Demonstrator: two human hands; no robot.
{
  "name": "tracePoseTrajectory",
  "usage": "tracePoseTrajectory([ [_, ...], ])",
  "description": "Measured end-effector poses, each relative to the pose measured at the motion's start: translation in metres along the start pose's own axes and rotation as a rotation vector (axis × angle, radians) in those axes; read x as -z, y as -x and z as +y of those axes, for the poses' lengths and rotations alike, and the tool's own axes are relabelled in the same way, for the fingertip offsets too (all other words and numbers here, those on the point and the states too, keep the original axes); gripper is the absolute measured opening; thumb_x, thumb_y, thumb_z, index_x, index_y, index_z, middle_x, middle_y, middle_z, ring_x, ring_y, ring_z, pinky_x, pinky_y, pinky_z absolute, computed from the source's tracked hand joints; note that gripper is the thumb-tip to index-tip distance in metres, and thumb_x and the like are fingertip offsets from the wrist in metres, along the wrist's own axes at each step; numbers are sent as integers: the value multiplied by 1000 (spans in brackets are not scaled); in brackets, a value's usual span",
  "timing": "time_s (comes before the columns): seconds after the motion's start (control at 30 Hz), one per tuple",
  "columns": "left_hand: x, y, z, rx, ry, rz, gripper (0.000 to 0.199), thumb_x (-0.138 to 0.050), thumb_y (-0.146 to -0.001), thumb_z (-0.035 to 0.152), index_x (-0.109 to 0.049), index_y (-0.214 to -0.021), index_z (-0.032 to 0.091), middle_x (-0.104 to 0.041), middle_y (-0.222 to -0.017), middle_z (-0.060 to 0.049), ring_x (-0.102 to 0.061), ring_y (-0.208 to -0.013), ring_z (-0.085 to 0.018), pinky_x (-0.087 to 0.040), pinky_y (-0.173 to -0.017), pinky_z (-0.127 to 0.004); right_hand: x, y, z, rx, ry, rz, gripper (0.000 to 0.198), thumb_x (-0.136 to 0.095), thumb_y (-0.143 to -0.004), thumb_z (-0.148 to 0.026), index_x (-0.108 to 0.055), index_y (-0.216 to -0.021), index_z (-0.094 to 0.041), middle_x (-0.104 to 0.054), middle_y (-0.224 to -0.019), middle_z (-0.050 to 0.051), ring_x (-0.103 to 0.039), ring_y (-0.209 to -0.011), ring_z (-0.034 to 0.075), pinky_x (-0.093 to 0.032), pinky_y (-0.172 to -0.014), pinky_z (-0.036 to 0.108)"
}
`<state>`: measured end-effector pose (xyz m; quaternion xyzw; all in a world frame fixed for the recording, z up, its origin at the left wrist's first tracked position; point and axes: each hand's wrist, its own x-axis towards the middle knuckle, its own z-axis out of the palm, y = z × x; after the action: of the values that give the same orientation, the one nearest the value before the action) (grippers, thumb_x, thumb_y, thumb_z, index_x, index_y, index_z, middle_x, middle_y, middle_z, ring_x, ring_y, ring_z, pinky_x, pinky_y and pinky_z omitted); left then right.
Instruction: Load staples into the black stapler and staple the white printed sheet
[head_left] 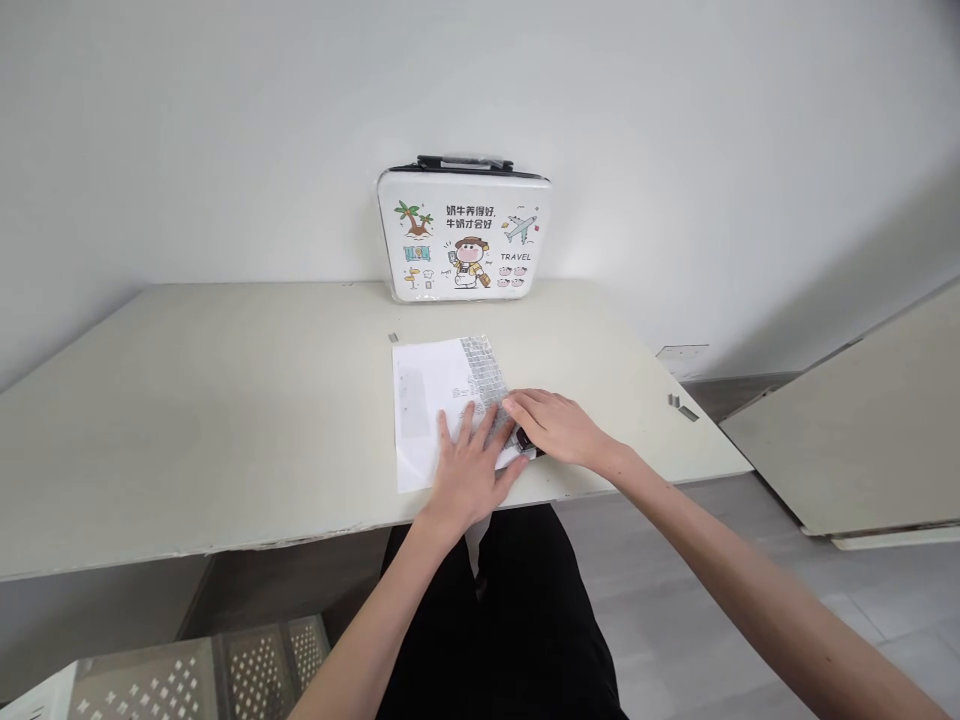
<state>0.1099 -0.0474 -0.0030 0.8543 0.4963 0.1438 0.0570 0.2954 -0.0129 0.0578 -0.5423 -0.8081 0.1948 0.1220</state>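
Observation:
White printed sheets of paper [427, 365] lie on the table [187, 420] near its front edge, with a dense grey printed area on their right side. My left hand [469, 470] rests flat on the lower part of the paper, fingers spread. At the paper's right edge, my right hand [559, 425] is closed over a small black stapler [524, 440], mostly hidden beneath the palm. The stapler's visible end meets the sheet's right margin. Just behind the paper's top left corner sits a short strip of staples [393, 338].
A white carry case [465, 270] with cartoon prints stands against the wall at the table's back. More staple strips [686, 410] lie near the right edge. Perforated baskets [146, 680] stand below at the left, and a pale panel [862, 430] is at the right.

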Motion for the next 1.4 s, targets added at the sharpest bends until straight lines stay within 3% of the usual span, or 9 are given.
tracePoseTrajectory([
  [0.27, 0, 0, 1, 7, -8, 0, 66, -27, -107, 66, -34, -164, 33, -28, -173, 0, -12, -162, -36, -3, -126, -73, -4, -2, -5, -29, 97, -6, 54, -17, -112, -49, -67, -114, -27, -72, -129, 5, -61, -128, 24, -46, -106, 44],
  [0.63, -6, 5, -2, -8, 13, 52, 65, -30, -107, 65, -29, -166, 38, -29, -172, 1, -12, -162, -36, -2, -127, -73, 5, 2, -2, -107, -88, -8, 55, -17, -111, -52, -65, -127, -30, -68, -137, 4, -63, -126, 24, -49, -104, 40],
  [1.1, -2, 2, 1, 11, 7, 7, 68, -26, -107, 66, -29, -166, 33, -25, -173, 0, -10, -162, -36, -2, -127, -73, -4, -3, -2, -86, 53, -2, 55, -17, -112, -50, -66, -125, -28, -64, -143, 5, -58, -135, 27, -50, -104, 42],
  [1.4, -4, 1, 1, 14, 17, 24, 65, -27, -106, 66, -28, -166, 39, -27, -173, 3, -10, -162, -35, 0, -128, -71, -4, -2, -5, -70, 77, 15, 54, -14, -112, -48, -63, -122, -28, -68, -137, 6, -65, -122, 24, -51, -98, 42],
])
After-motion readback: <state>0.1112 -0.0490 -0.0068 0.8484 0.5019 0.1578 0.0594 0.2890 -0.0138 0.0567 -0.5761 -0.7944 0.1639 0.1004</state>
